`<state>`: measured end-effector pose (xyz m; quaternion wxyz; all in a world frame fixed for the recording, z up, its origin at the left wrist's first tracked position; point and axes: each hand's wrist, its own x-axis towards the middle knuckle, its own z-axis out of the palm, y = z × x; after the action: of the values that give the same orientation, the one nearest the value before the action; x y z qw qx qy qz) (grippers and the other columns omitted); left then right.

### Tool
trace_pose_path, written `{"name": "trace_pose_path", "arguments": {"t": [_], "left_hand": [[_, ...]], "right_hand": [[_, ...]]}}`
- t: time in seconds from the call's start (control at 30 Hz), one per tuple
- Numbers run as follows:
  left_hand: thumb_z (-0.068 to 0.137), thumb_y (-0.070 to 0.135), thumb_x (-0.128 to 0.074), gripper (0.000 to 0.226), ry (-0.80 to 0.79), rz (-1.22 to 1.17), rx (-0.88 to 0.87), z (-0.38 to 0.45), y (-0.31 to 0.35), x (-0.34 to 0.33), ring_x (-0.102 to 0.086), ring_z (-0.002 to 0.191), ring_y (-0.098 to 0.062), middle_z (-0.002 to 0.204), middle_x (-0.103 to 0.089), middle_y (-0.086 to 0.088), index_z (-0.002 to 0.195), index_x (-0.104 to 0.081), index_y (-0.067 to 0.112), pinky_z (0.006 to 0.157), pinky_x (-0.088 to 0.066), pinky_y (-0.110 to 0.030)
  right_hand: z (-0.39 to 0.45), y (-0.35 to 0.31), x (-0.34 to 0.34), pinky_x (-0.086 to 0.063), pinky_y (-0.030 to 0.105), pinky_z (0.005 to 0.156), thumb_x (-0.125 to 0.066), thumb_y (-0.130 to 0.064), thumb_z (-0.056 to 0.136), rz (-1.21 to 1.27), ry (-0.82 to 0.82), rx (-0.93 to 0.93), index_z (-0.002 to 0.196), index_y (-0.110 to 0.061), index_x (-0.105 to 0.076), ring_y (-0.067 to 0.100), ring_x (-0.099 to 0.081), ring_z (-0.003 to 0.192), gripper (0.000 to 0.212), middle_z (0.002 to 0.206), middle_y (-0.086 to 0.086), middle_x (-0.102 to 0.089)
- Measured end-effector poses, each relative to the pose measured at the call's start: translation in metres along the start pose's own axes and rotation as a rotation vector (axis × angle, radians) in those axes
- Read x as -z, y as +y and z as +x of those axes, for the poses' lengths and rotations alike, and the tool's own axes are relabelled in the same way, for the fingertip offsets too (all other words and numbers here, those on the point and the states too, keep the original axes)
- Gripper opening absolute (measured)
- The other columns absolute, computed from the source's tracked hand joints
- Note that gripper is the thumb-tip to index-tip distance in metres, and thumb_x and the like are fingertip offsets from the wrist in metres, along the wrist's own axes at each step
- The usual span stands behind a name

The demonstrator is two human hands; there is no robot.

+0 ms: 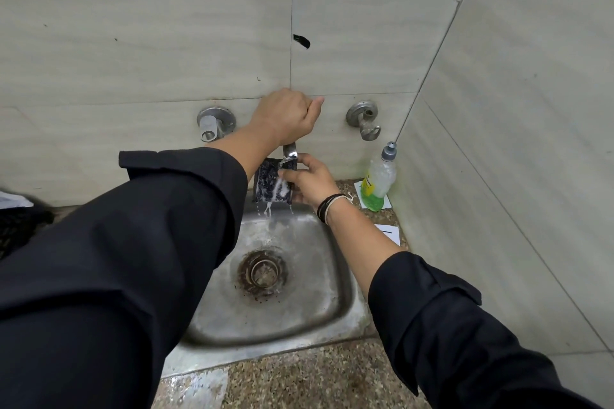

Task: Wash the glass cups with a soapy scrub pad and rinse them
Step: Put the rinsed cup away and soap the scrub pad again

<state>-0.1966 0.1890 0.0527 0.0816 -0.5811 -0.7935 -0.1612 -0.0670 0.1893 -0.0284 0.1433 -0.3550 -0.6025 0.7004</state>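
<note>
Reaching forward over the speckled stone counter, both arms in dark sleeves stretch toward the back wall. Below and between the forearms lies the steel sink, its basin wet, with a rusty-ringed drain just under the right wrist line. A thin stream of water falls into the basin from beneath the hands.

The right hand, with dark bands around its wrist, grasps the scrub pad by its right edge, fingers curled over the front of it. The pad hangs upright, dark and speckled, with white foam and water running down its face. It sits directly under the tap spout, just left of the right hand's fingers and below the left hand.

The left hand is above that, clenched round the tap's handle, which it hides; only the shiny spout shows beneath the fist.

To the right of the right hand, near the corner, a dish soap bottle with green liquid at its bottom stands on a white card. Left of the left hand a metal wall fitting sticks out of the tiles, and a second one is to its right.

No glass cups are in view.
</note>
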Motion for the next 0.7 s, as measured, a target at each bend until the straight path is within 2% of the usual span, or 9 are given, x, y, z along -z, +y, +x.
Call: {"name": "trace_pose_path", "arguments": {"t": [0.07,0.13,0.3,0.43,0.5,0.6,0.7], "left_hand": [[0.108,0.046,-0.030,0.057,0.001,0.007,0.005,0.0001,0.0001,0.0000,-0.047,0.063,-0.031,0.056,-0.043,-0.002,0.059,-0.042,0.018,0.058,-0.035,-0.038],[0.108,0.045,-0.031,0.058,0.001,0.003,0.012,0.0002,0.0000,0.0003,-0.047,0.061,-0.031,0.056,-0.044,-0.003,0.061,-0.045,0.015,0.058,-0.034,-0.037],[0.108,0.045,-0.032,0.059,0.003,-0.025,0.010,-0.0002,-0.0009,-0.0007,-0.042,0.053,-0.027,0.053,-0.044,-0.004,0.058,-0.041,0.015,0.055,-0.032,-0.036],[0.108,0.045,-0.031,0.060,0.005,-0.023,0.003,0.0002,-0.0014,-0.0012,-0.046,0.056,-0.030,0.053,-0.044,-0.004,0.057,-0.041,0.014,0.055,-0.034,-0.036],[0.107,0.045,-0.031,0.059,0.005,-0.021,0.008,0.0002,-0.0019,-0.0019,-0.048,0.059,-0.032,0.054,-0.044,-0.004,0.057,-0.041,0.015,0.056,-0.035,-0.037],[0.108,0.045,-0.031,0.059,0.009,-0.004,0.009,0.0010,-0.0022,-0.0026,-0.048,0.064,-0.034,0.055,-0.042,-0.003,0.060,-0.045,0.014,0.058,-0.035,-0.037],[0.108,0.044,-0.032,0.059,0.015,-0.005,-0.001,0.0010,-0.0012,-0.0028,-0.046,0.063,-0.033,0.055,-0.041,-0.002,0.060,-0.046,0.013,0.058,-0.034,-0.036]], "right_hand": [[0.0027,0.0016,-0.0014,-0.060,0.049,0.079,-0.075,-0.014,0.087,0.050,0.005,-0.023,0.108,-0.019,-0.064,0.027,-0.067,0.076,0.024,0.090,0.012,-0.073],[0.0036,0.0021,-0.0029,-0.059,0.044,0.077,-0.071,-0.014,0.091,0.093,0.018,-0.048,0.104,-0.017,-0.064,0.024,-0.065,0.074,0.015,0.088,0.008,-0.069],[0.0041,0.0046,-0.0037,-0.057,0.029,0.058,-0.062,-0.014,0.096,0.143,0.055,-0.107,0.097,-0.017,-0.064,0.010,-0.060,0.051,0.003,0.076,0.001,-0.063],[0.0070,0.0050,-0.0027,-0.061,0.039,0.076,-0.059,-0.011,0.097,0.213,0.067,-0.148,0.093,-0.013,-0.059,0.022,-0.063,0.071,0.004,0.091,0.011,-0.065],[0.0077,0.0050,-0.0011,-0.062,0.040,0.077,-0.056,-0.006,0.097,0.271,0.068,-0.158,0.093,-0.010,-0.056,0.028,-0.066,0.078,0.006,0.095,0.015,-0.064],[0.0067,0.0044,0.0005,-0.062,0.037,0.071,-0.054,0.000,0.095,0.339,0.056,-0.145,0.090,-0.009,-0.052,0.029,-0.067,0.075,0.011,0.092,0.014,-0.062],[0.0076,0.0062,0.0015,-0.061,0.042,0.080,-0.054,0.003,0.094,0.363,0.050,-0.137,0.086,-0.010,-0.051,0.027,-0.063,0.072,0.016,0.090,0.013,-0.060]]}}
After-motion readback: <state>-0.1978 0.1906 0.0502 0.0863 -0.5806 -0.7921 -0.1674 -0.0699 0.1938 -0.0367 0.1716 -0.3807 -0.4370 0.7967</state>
